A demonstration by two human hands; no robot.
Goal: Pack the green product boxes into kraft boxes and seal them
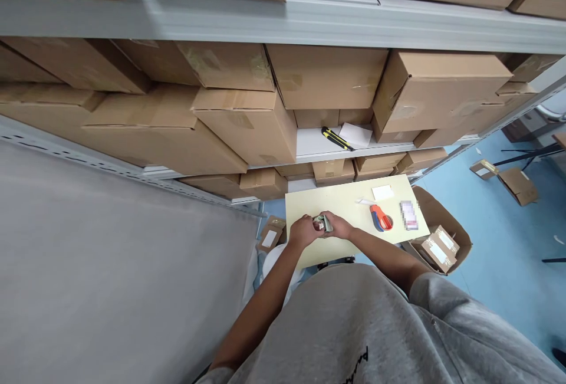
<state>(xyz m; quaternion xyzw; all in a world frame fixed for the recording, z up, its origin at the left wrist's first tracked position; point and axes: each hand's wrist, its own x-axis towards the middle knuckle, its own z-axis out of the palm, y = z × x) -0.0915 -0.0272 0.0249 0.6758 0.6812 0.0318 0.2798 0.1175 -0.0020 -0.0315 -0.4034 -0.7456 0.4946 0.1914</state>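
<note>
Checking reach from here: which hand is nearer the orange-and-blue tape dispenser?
The right hand is nearer, to the left of the orange-and-blue tape dispenser in this view and not touching it. The left hand is farther, on the right hand's far side.

Fig.: small crumpled green/white item, exact kind unclear, partly hidden by fingers, gripped betw. L hand & R hand. Both hands close together, fingers curled round item, w/ item held over front part of pale yellow counter.
</note>
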